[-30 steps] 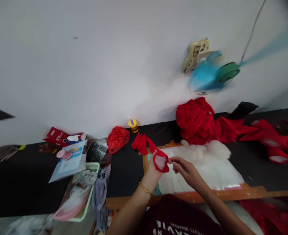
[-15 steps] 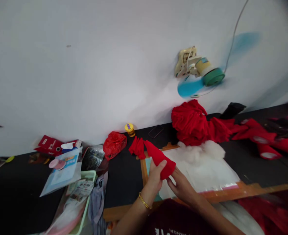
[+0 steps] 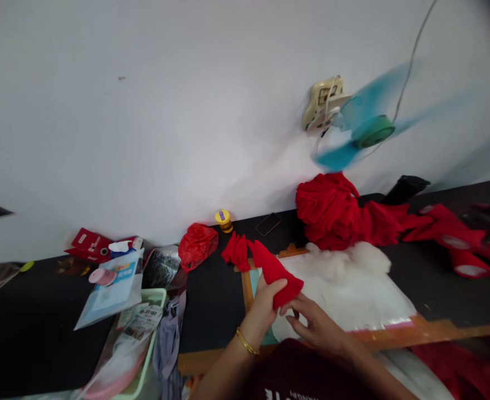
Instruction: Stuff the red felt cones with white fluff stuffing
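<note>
A red cone-shaped cloth piece (image 3: 275, 270) is in my left hand (image 3: 265, 303), the thumb on top and the other fingers hidden beneath. Its narrow tip points up and left, its wide end down and right. My right hand (image 3: 309, 319) is at the wide end, fingers curled and partly apart, the fingertips near the cloth's lower edge; whether they pinch it is unclear. White stuffing (image 3: 349, 261) lies on a white sheet just beyond my hands. Small red cloth pieces (image 3: 235, 251) rest to the left of the cone's tip.
Behind the stuffing is a big red cloth pile (image 3: 328, 211), with stuffed red pieces (image 3: 457, 239) at right. A phone (image 3: 269, 224), yellow jar (image 3: 224, 220) and red bag (image 3: 198, 246) stand near the wall. A green basket (image 3: 148, 350) is left; a fan (image 3: 372, 132) spins above.
My right hand has drawn slightly back from the cone's wide end, its fingers more curled. My left hand still holds the cone. The view has shifted slightly.
</note>
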`<state>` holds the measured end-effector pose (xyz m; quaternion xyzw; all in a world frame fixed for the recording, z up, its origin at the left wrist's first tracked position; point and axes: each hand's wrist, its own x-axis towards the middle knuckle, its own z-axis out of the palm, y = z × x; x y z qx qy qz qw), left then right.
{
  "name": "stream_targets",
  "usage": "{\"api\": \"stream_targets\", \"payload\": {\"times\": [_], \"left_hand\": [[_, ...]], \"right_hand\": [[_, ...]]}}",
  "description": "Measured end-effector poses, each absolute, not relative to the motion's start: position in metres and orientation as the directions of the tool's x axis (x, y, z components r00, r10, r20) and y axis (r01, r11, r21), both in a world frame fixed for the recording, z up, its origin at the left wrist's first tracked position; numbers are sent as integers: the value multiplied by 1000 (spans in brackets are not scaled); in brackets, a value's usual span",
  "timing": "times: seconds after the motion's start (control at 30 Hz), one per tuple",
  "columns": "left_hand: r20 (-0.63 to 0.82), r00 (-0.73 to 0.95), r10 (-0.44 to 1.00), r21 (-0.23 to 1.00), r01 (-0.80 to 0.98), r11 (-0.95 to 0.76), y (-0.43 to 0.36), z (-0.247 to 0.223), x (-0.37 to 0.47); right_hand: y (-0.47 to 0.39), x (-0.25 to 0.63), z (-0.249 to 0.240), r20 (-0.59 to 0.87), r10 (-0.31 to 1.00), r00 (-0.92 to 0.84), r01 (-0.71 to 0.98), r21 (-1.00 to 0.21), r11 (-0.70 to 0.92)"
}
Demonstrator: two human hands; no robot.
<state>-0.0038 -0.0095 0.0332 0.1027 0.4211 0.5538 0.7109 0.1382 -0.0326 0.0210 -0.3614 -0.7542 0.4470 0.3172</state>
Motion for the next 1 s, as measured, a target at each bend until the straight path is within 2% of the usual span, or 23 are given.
{"api": "stream_targets", "payload": {"times": [0.1, 0.2, 0.3, 0.4, 0.5, 0.57, 0.63, 0.73, 0.8, 0.87, 0.93, 1.0], "left_hand": [[-376, 16, 926, 608, -750, 260, -2, 28, -18], [-375, 29, 926, 556, -793, 250, 2, 22, -29], [-393, -2, 920, 556, -797, 236, 3, 18, -30], [-369, -9, 930, 617, -751, 237, 0, 19, -24], [-339, -26, 940, 697, -678, 233, -4, 20, -18], [-327, -69, 942, 717, -667, 200, -7, 21, -15], [-329, -106, 938, 698, -696, 166, -10, 22, -14], [-330, -122, 936, 620, -775, 118, -9, 24, -16], [-385, -118, 915, 544, -830, 121, -5, 26, -20], [-507, -83, 858, 462, -866, 189, 2, 27, -25], [-603, -57, 796, 400, -885, 239, 8, 27, -29], [-624, -71, 778, 381, -897, 224, 11, 28, -31]], "right_hand": [[-32, 152, 22, 133, 913, -386, 276, -928, 252], [-27, 157, 14, -3, 979, -203, 234, -971, 45], [-19, 144, 9, -156, 963, -220, 97, -986, -137], [-13, 121, 11, -207, 940, -271, 48, -978, -201], [-9, 106, 14, -122, 974, -191, 63, -992, -112], [-6, 103, 13, 26, 990, -136, 128, -991, 43], [-5, 105, 10, 201, 972, -125, 228, -947, 226], [-6, 108, 3, 410, 887, -211, 335, -822, 460], [-10, 109, 0, 475, 829, -296, 363, -747, 557], [-15, 111, 1, 497, 791, -357, 371, -702, 608], [-18, 116, 6, 503, 789, -352, 373, -698, 611], [-18, 123, 13, 503, 816, -285, 375, -725, 578]]}}
